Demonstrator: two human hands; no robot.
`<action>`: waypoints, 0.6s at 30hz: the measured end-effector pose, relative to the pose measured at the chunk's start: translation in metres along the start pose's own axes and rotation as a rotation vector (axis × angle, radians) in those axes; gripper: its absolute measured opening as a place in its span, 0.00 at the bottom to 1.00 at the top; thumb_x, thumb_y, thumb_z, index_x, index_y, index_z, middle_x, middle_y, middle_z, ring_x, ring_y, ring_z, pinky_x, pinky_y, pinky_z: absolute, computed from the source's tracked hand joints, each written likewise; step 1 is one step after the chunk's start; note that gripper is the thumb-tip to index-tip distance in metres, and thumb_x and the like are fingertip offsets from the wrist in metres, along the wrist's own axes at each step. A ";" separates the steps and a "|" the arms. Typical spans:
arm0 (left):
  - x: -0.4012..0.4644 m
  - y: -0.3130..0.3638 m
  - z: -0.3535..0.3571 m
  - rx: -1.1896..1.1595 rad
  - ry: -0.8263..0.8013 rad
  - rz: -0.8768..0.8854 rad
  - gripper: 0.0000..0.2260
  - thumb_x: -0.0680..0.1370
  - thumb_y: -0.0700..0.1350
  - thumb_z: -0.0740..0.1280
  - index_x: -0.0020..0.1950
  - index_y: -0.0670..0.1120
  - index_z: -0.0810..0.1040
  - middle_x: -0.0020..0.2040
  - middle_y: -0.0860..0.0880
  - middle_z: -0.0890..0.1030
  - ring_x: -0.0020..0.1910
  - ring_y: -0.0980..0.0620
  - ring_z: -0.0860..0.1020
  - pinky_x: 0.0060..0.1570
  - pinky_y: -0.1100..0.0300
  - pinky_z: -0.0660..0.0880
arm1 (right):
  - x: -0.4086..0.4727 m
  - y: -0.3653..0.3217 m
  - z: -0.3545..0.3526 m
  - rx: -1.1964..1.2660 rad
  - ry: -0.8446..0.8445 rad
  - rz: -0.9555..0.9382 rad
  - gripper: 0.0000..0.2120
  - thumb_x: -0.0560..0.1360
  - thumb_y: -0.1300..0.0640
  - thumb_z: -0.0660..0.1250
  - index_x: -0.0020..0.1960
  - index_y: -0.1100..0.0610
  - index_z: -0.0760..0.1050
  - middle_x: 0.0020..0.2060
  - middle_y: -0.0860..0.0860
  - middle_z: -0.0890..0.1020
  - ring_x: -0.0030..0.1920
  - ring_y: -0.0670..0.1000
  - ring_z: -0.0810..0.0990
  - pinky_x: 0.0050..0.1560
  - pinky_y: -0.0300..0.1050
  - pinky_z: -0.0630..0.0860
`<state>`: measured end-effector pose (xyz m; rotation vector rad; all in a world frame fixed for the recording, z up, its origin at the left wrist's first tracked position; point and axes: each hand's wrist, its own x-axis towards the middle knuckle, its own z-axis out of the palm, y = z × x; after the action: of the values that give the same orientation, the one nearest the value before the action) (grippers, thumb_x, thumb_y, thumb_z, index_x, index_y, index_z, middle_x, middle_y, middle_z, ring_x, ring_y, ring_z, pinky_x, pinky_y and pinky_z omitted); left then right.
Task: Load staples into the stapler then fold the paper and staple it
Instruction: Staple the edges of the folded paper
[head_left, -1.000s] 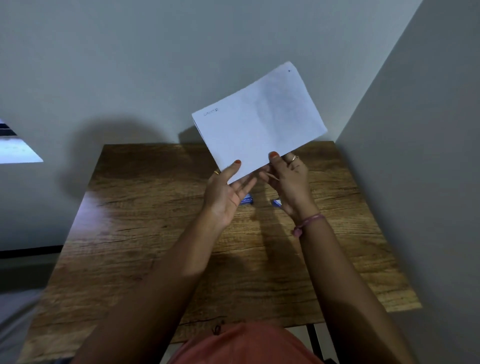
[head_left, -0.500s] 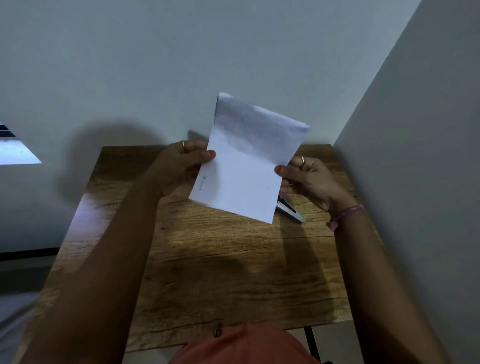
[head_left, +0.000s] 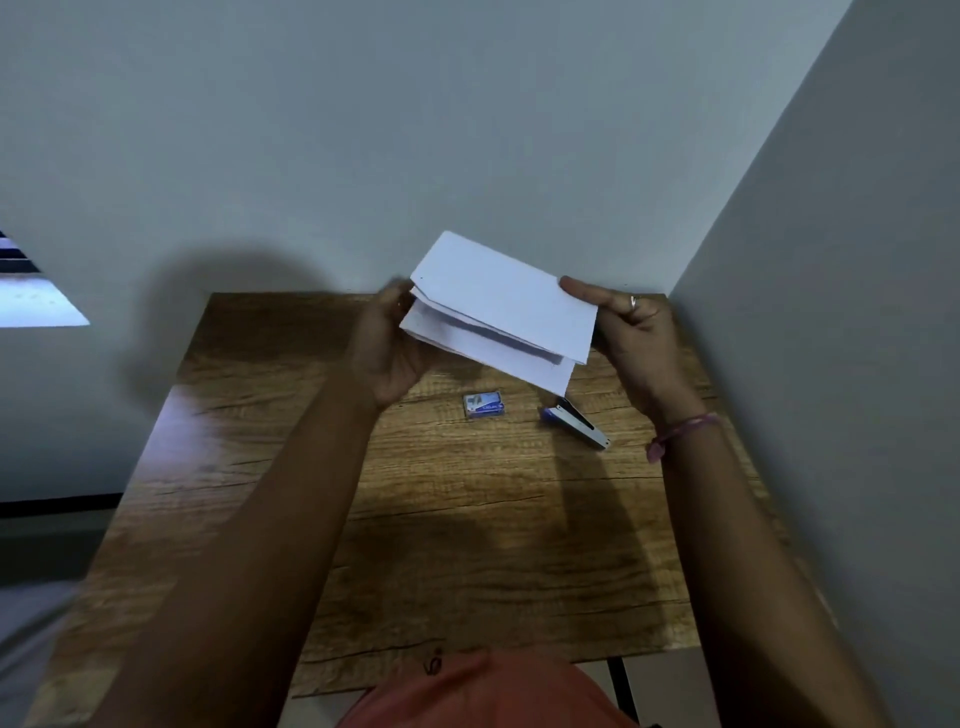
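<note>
Two hands hold the paper (head_left: 506, 306) in the air above the far edge of the desk (head_left: 467, 545): the left hand (head_left: 387, 345) grips its left end, the right hand (head_left: 631, 332) pinches its right end, thumb on top. The sheet is doubled over with its layers gaping, so the fold looks made but not pressed flat. The stapler (head_left: 574, 420) lies untouched on the desk toward the far right, closed as far as can be seen, the staple box (head_left: 484, 405) just left of it. Whether staples are loaded cannot be told; stapling remains.
</note>
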<state>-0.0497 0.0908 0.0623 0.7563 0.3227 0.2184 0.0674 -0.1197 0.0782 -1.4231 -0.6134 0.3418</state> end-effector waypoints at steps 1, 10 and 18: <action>-0.001 -0.009 -0.001 -0.049 -0.003 -0.042 0.13 0.80 0.45 0.58 0.52 0.41 0.81 0.45 0.44 0.85 0.43 0.49 0.84 0.40 0.56 0.82 | 0.001 -0.001 -0.001 -0.005 0.029 -0.011 0.14 0.77 0.67 0.62 0.53 0.54 0.82 0.48 0.48 0.86 0.52 0.48 0.83 0.46 0.40 0.79; -0.029 -0.074 0.033 0.088 -0.369 -0.264 0.07 0.74 0.39 0.69 0.50 0.43 0.83 0.58 0.39 0.81 0.58 0.43 0.80 0.50 0.57 0.80 | 0.008 -0.008 -0.004 -0.232 0.164 -0.149 0.15 0.77 0.70 0.59 0.57 0.61 0.80 0.52 0.55 0.83 0.54 0.52 0.81 0.54 0.47 0.78; -0.029 -0.074 0.057 0.023 -0.119 -0.105 0.11 0.71 0.40 0.72 0.51 0.39 0.80 0.50 0.40 0.84 0.51 0.46 0.83 0.43 0.60 0.80 | 0.006 -0.006 0.001 -0.445 0.247 -0.328 0.19 0.74 0.72 0.58 0.55 0.58 0.82 0.56 0.54 0.82 0.56 0.46 0.80 0.50 0.39 0.78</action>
<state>-0.0499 -0.0066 0.0550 0.7693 0.2522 0.0702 0.0706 -0.1164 0.0855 -1.7201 -0.7327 -0.2441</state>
